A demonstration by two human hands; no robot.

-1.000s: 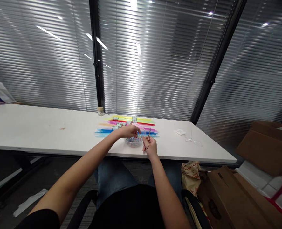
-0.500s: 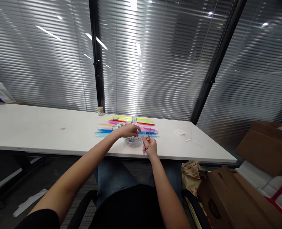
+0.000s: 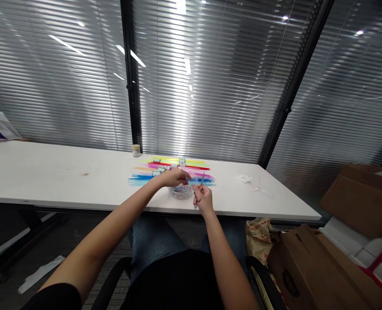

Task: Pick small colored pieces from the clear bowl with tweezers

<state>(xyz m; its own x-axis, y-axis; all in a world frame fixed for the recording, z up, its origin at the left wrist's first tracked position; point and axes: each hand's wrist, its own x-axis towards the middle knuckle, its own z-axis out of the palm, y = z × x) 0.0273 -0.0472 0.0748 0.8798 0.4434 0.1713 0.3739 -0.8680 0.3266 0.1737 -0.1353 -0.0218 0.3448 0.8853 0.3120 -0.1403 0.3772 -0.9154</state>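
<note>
A clear bowl (image 3: 179, 194) of small multicoloured pieces stands near the table's front edge. Over it hangs my left hand (image 3: 175, 177), its fingers curled down and drawn together; whatever they pinch, if anything, is too small to make out. Just right of the bowl, my right hand (image 3: 204, 199) is closed around the handles of a pair of scissors (image 3: 201, 182), whose blades point up and away from me. Behind the bowl lie coloured sticks, among them red sticks (image 3: 199, 167) and blue sticks (image 3: 139, 177), with several small labelled rolls (image 3: 182, 161) on top.
At the table's back edge stands a small jar (image 3: 135, 150) with a tan lid. A crumpled white piece (image 3: 243, 178) and a thin clear strand (image 3: 264, 190) lie to the right. Cardboard boxes (image 3: 307, 262) and a printed paper bag (image 3: 258, 239) are on the floor at my right.
</note>
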